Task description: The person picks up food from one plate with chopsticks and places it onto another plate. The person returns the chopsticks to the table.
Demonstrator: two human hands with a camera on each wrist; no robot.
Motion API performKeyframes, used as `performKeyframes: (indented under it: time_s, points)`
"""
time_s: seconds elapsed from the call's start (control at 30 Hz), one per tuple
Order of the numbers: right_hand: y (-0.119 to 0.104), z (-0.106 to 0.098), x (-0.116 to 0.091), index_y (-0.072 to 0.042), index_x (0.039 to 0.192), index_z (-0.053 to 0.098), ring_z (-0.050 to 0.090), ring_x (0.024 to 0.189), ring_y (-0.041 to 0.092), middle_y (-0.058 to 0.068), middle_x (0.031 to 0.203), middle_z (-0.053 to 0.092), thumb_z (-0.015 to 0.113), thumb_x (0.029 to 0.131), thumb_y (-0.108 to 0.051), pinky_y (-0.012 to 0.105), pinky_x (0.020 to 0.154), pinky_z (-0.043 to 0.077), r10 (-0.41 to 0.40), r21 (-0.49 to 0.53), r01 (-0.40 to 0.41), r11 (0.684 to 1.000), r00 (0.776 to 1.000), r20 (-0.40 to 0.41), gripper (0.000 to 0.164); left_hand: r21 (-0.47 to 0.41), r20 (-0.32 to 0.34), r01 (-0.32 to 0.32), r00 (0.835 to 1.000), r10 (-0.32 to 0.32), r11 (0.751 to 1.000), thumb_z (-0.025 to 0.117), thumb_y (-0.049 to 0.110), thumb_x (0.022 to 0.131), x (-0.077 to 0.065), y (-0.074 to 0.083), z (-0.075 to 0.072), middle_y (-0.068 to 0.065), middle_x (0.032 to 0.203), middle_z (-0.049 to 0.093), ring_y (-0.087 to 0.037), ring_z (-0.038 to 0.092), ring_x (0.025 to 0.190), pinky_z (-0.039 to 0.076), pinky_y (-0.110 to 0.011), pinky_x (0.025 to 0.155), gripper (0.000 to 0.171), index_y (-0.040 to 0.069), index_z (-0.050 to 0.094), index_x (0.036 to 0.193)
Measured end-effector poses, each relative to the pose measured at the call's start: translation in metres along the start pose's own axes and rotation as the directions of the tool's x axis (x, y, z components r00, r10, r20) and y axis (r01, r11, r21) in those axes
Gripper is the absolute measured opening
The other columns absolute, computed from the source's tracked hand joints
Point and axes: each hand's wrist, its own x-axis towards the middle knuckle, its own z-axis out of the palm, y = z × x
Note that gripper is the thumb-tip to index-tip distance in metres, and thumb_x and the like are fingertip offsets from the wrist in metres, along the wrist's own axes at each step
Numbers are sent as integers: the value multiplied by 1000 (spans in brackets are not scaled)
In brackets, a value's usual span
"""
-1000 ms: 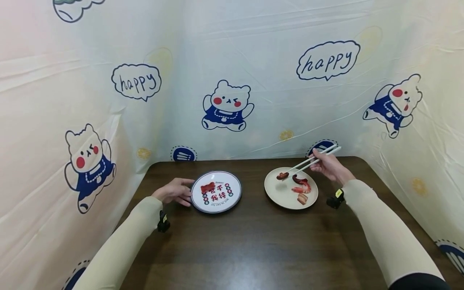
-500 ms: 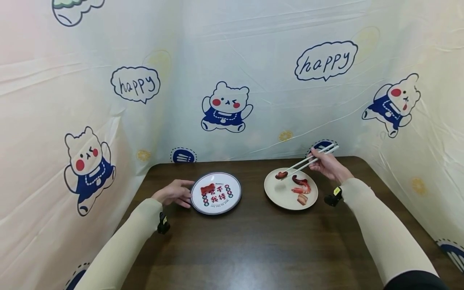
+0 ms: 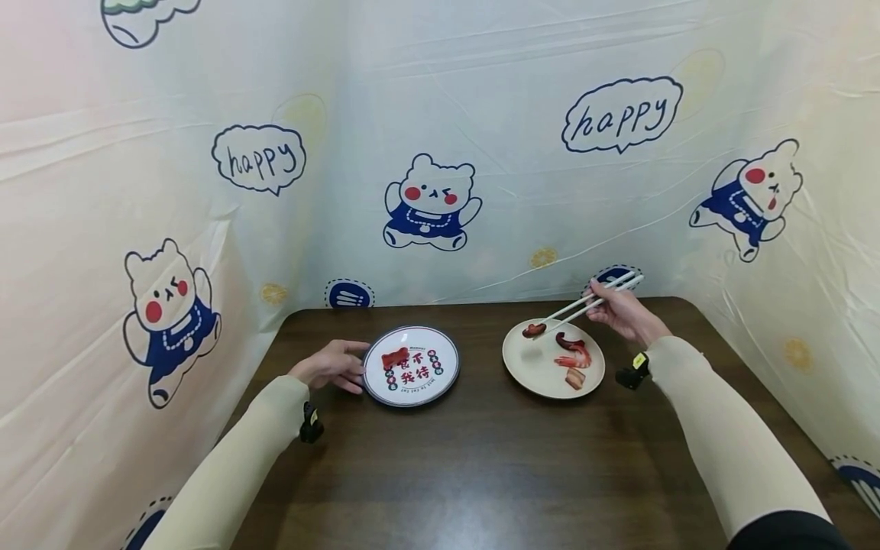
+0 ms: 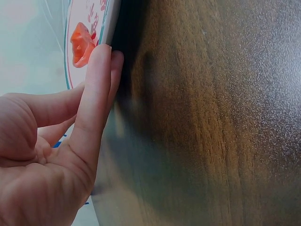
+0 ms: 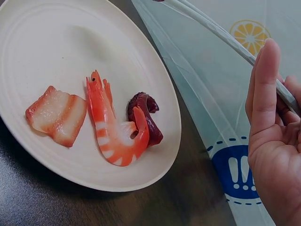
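Note:
In the head view, a round white plate (image 3: 429, 388) with a blue rim and red printed characters carries a wavy red food piece (image 3: 395, 357). My left hand (image 3: 332, 365) touches its left rim with thumb and straight fingers. My right hand (image 3: 624, 312) holds white chopsticks (image 3: 576, 307) above the cream plate (image 3: 525, 376). Their tips are at a small reddish-brown food piece (image 3: 533, 330) over that plate's back left. A shrimp (image 5: 110, 134), a curled dark-red tentacle piece (image 5: 149, 123) and a striped pale meat slice (image 5: 57, 115) lie on the cream plate. The right wrist view cuts off the chopstick tips.
Both plates stand on a dark brown wooden table (image 3: 440, 466), apart from each other. A pale cloth (image 3: 516, 191) with printed bears and lettering hangs behind the table and along both sides.
Between the earlier frames, the right hand and chopsticks shift slightly left, with the reddish-brown piece at the tips. The left hand stays at its plate's rim.

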Motion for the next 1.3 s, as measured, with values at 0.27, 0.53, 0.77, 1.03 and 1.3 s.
performKeyframes:
  time_s: [0.27,0.53,0.77,1.03,1.3]
  points:
    - [-2,3,3,0,101,64,71,61,15,9,77,69,42,115,-27,24,59,63,-3,-10,3,1000,1000,3,37,-13,4,-3,1000,3,1000,61,-5,102,0,0,-1,-25,110,59,-27,71,80,66,-44,78,69,3,32,164]
    - [3,3,9,3,105,62,71,60,16,9,77,69,44,114,-28,24,59,63,-10,6,10,1000,1000,-10,37,-8,3,-3,1000,3,1000,61,-4,102,0,2,0,-25,113,59,-28,71,81,66,-44,79,68,3,33,164]
    - [4,9,8,3,102,65,72,61,17,10,77,70,42,115,-26,24,60,63,-15,25,15,1000,1000,16,39,-2,-1,0,1000,0,1000,60,-4,102,-1,1,1,-25,113,59,-28,71,81,66,-44,78,67,3,33,164]
    - [4,18,7,5,106,62,72,62,18,10,78,69,43,115,-26,26,61,64,14,13,-14,1000,1000,6,37,-3,0,-2,1000,2,1000,60,-4,102,-1,0,1,-25,114,58,-28,71,81,66,-43,78,67,3,33,164]
    - [6,24,10,3,101,65,71,61,18,11,78,68,43,115,-25,26,61,64,11,25,-11,1000,1000,-20,38,-7,5,-3,1000,3,1000,60,-4,102,-1,0,0,-25,114,58,-28,70,81,66,-44,79,67,3,33,164]
